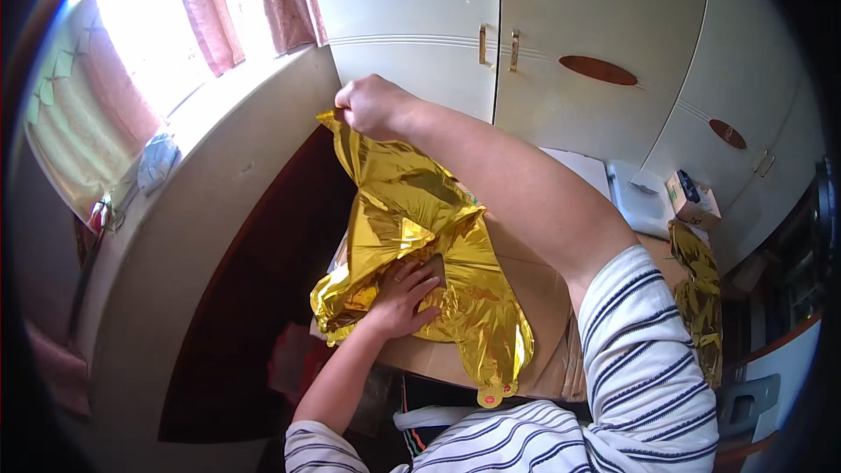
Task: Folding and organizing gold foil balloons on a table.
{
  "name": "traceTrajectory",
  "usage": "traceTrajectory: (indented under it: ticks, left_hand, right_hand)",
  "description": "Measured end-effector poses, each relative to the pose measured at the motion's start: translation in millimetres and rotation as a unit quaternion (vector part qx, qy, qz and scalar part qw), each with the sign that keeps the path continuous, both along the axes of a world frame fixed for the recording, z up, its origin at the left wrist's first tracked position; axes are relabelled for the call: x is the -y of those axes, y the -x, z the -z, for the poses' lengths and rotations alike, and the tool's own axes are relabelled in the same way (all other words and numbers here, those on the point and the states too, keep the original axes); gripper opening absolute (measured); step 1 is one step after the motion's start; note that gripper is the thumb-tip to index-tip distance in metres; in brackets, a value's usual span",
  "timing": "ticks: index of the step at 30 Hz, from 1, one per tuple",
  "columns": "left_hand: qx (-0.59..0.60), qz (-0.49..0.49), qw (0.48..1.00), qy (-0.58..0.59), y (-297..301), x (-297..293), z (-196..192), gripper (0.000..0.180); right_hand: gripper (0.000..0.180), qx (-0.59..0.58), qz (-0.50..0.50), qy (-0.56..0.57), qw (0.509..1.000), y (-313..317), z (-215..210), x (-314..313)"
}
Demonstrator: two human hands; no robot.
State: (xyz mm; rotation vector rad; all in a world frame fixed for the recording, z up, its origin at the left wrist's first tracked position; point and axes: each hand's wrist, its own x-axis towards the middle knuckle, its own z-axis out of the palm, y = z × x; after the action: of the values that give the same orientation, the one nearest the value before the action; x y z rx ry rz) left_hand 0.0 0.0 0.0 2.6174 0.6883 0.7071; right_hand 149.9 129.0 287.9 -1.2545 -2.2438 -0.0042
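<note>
A flat, wrinkled gold foil balloon (482, 276) lies partly on brown cardboard, its upper part lifted. My right hand (372, 107) reaches across to the far left and is closed around a pointed tip of the foil. My left hand (403, 300) rests on the lower part with fingers spread, some foil folded up beside it. Near its fingertips is a small brownish patch; I cannot tell whether it is a gap or a separate thing. A rounded tab with red dots (491, 396) hangs at the balloon's near end, over the cardboard's front edge.
The cardboard (543, 298) covers the work surface. More gold foil (696, 298) lies at the right. Behind it are a pale plastic container (639, 201) and a small box (692, 199). White cabinets (420, 0) stand behind, with a curtained window and sill at the left.
</note>
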Motion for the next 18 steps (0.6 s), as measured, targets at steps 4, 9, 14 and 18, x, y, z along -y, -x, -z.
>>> traceTrajectory:
  ticks: [4, 9, 14, 18]
  left_hand:
    - [-0.034, -0.034, 0.999, 0.000, -2.7, 2.4, -22.3, 0.070]
    - [0.175, -0.077, 0.927, 0.322, 9.6, -10.9, -2.1, 0.068]
    - [0.485, -0.086, 0.730, 0.473, 10.4, -31.9, 13.8, 0.088]
    - [0.602, -0.059, 0.590, 0.535, 9.4, -43.4, 21.7, 0.103]
  right_hand:
    - [0.026, -0.037, 0.054, 0.008, 0.998, -3.5, -30.2, -18.9]
    - [0.025, -0.063, 0.120, -0.064, 0.989, -22.7, -65.8, -33.3]
    - [0.026, -0.124, 0.191, -0.142, 0.963, -45.5, -80.8, -41.5]
    - [0.032, -0.158, 0.198, -0.281, 0.926, -99.2, -100.3, -54.5]
